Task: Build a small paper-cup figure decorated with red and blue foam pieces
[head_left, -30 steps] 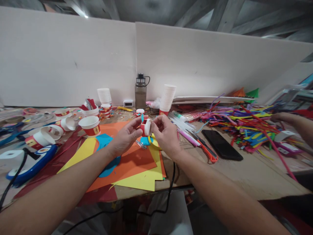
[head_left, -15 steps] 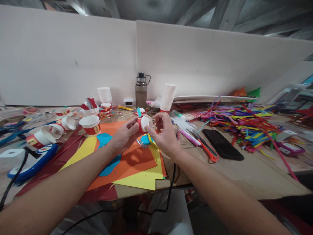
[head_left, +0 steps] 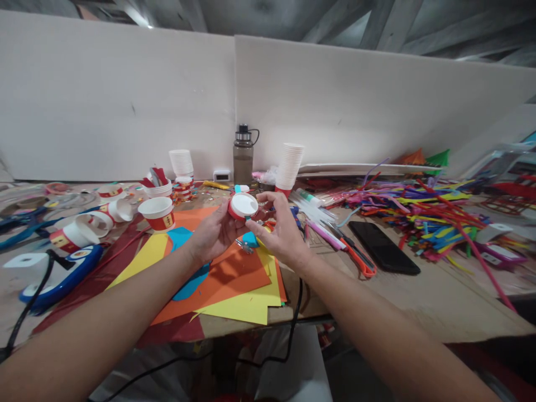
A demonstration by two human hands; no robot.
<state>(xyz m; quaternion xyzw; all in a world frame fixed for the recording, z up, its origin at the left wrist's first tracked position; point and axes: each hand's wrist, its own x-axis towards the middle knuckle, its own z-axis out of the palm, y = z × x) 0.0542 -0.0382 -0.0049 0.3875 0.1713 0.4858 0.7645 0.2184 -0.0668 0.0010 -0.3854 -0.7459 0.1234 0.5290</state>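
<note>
A small red-and-white paper cup (head_left: 244, 205) sits in my left hand (head_left: 215, 234), over the coloured sheets. Its round white end is turned up toward me, and bits of teal show at its rim. The left fingers wrap under and around the cup's left side. My right hand (head_left: 285, 229) is curved at the cup's right side, thumb and fingers apart; whether the thumb touches the rim I cannot tell. Beneath the hands lie orange paper (head_left: 234, 279), yellow paper (head_left: 247, 314) and a blue paper cut-out (head_left: 190, 285). Small metal scissors (head_left: 244, 245) lie just below the cup.
Several paper cups (head_left: 156, 213) stand or lie at left, near a blue tape dispenser (head_left: 62, 282). A bottle (head_left: 243, 153) and a cup stack (head_left: 290, 167) stand behind. At right are a black phone (head_left: 383, 248), an orange-handled cutter (head_left: 360, 259) and piled pipe cleaners (head_left: 435, 218).
The cup has been turned in my left hand, so its round white end now faces up and its teal strip has swung. My right fingers have moved slightly away from it.
</note>
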